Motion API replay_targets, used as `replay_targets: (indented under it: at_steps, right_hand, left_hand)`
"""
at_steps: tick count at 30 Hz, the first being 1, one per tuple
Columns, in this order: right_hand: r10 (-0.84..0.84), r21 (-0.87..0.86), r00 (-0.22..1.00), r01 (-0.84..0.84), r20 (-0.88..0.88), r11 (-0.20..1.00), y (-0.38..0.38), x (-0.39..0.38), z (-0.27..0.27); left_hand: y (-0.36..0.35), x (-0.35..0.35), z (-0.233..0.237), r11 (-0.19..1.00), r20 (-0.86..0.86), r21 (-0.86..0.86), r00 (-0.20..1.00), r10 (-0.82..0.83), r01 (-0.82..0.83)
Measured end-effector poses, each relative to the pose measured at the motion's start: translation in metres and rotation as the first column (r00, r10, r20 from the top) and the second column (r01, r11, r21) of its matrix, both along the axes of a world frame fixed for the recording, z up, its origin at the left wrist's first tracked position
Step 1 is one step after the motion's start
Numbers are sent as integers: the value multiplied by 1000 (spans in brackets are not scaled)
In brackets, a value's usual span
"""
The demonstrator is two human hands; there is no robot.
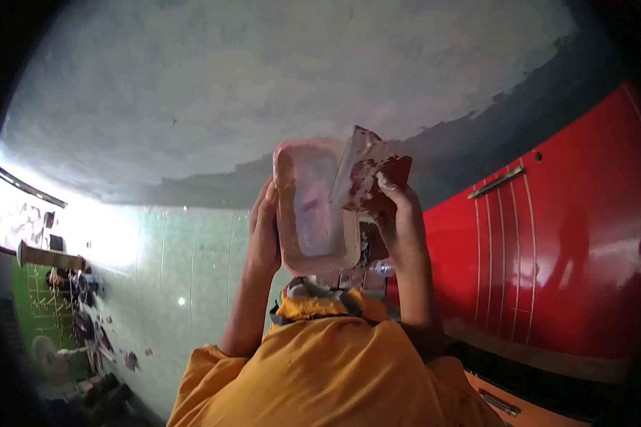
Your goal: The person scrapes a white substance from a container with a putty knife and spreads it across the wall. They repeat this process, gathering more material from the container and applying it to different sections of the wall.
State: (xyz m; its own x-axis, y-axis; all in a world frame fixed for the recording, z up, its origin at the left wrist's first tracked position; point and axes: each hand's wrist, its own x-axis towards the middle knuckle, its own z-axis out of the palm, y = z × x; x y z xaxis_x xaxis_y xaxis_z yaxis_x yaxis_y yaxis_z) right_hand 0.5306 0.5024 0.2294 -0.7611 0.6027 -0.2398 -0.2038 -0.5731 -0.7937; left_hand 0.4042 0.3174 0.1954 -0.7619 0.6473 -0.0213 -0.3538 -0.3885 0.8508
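Observation:
My left hand [265,231] is wrapped round the left side of a pale pink plastic tub [283,220], whose rim and inner walls are smeared with a whitish paste. A thin layer of the same pale stuff lies over its bottom. In my right hand [403,213] is a flat putty scraper [367,167], tilted, its blade blotched with paste and reddish-brown patches. The scraper overlaps the tub's upper right edge in this view. White smears show on my right thumb and fingers.
Ahead is a grey wall surface [228,85] with a darker, uneven band along its lower edge. To the right stand glossy red panels [577,235] with a metal handle [496,183]. A plastic bottle [383,267] is below my right hand. Household clutter [89,313] lies at the left.

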Motion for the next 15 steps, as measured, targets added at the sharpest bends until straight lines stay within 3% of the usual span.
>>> replay_targets:
  at_steps: [2,5,6,10,12,13,14,15]
  right_hand:
    - [-34,-8,997,33,-64,999,-4,1,-26]
    - [-251,86,967,253,-36,964,-6,1,-24]
    - [-377,123,923,367,76,922,-8,4,-20]
    - [-430,267,887,462,-170,846,-21,1,-42]
    - [-441,543,897,376,-11,751,-42,3,-51]
    - [-445,654,895,351,-24,670,-51,-2,-61]
    - [-428,664,883,438,-192,606,-63,-9,-64]
    - [-401,712,903,384,-157,588,-66,-9,-79]
  left_hand:
    - [-9,1,-2,998,-2,-49,1000,26,-26]
    - [-23,-4,-13,999,38,-33,999,12,-11]
    - [-26,-5,-17,1000,55,-13,999,0,0]
    - [-29,-5,-15,1000,141,-25,990,16,-13]
    - [-31,-5,-16,999,171,-6,985,32,-31]
    - [-30,-4,-15,999,198,11,980,28,-30]
    - [-29,-4,-14,999,224,27,974,23,-30]
    - [-29,-4,-13,999,249,42,968,18,-29]
